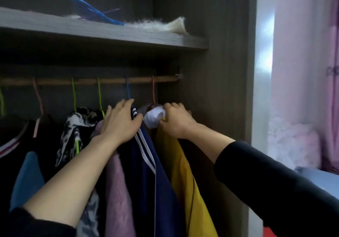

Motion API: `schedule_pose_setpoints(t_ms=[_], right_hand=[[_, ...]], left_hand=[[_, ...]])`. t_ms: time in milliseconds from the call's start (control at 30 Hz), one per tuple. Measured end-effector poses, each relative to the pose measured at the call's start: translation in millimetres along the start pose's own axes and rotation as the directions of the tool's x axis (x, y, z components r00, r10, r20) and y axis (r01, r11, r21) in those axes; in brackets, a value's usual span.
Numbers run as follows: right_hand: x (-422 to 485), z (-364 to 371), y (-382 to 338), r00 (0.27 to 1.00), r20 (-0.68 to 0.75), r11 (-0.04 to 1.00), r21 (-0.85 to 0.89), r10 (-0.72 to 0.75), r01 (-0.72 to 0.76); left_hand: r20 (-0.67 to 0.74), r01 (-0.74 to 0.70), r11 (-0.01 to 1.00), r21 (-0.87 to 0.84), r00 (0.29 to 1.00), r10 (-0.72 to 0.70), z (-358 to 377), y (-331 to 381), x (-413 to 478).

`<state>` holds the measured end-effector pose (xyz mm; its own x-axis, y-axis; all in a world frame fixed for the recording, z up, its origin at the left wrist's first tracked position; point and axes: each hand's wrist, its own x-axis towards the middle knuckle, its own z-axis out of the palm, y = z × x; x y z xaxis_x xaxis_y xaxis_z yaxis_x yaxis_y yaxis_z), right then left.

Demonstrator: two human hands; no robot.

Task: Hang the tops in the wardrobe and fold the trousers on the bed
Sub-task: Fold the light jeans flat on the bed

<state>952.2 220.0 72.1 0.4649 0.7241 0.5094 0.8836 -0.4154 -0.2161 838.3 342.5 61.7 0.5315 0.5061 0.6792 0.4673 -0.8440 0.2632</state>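
Tops hang side by side on the wooden rail [110, 80] inside the dark grey wardrobe [216, 71]. The 2 being handled are at the right end. The navy top [146, 163], with white stripes along its shoulder, hangs from a blue hanger hook [127, 88]. The yellow top [183, 172] hangs just right of it, under a pink hanger hook [153, 90].

The left hand [121, 121] lies over the navy top's shoulder, fingers curled round the striped collar and thumb raised on the left. The right hand [178, 121] has its fingers curled tight, gripping a bunch of white fabric [154, 117] at the yellow top's neck. Whether that fabric belongs to the yellow top cannot be told.

Left of the hands hang a lilac fuzzy top [117, 181] and a black-and-white patterned top [71, 130], on lime hooks. On the shelf [110, 33] above lie blue hangers [91, 9] and a strip of white fur [157, 25]. A pink curtain [302, 71] hangs to the right of the wardrobe.
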Motion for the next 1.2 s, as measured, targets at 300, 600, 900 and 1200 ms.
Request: schedule_pose_setpoints(t_ms=[300, 600, 900, 1200], right_hand=[[-129.2, -8.6, 11.9, 0.990, -0.133, 0.996, 0.065, -0.054, 0.064], [-275.2, 0.7, 99.1, 0.988, -0.124, 0.995, 0.043, 0.089, -0.084], [-425.1, -20.9, 252.1, 0.863, 0.047, 0.864, -0.074, 0.502, -0.499], [-596.2, -57.3, 402.4, 0.547, 0.247, 0.599, -0.282, 0.800, -0.749]], left_hand=[[-0.067, -0.172, 0.974, -0.147, 0.984, 0.163, -9.7, 42.8, -93.4], [-0.065, -0.278, 0.867, -0.414, 0.959, 0.277, 38.5, 121.5, -201.4], [0.204, -0.362, 0.787, -0.499, 0.834, 0.513, 158.7, 278.1, -310.4], [0.742, -0.229, 0.860, -0.456, 0.436, 0.509, 295.0, 486.5, -440.6]])
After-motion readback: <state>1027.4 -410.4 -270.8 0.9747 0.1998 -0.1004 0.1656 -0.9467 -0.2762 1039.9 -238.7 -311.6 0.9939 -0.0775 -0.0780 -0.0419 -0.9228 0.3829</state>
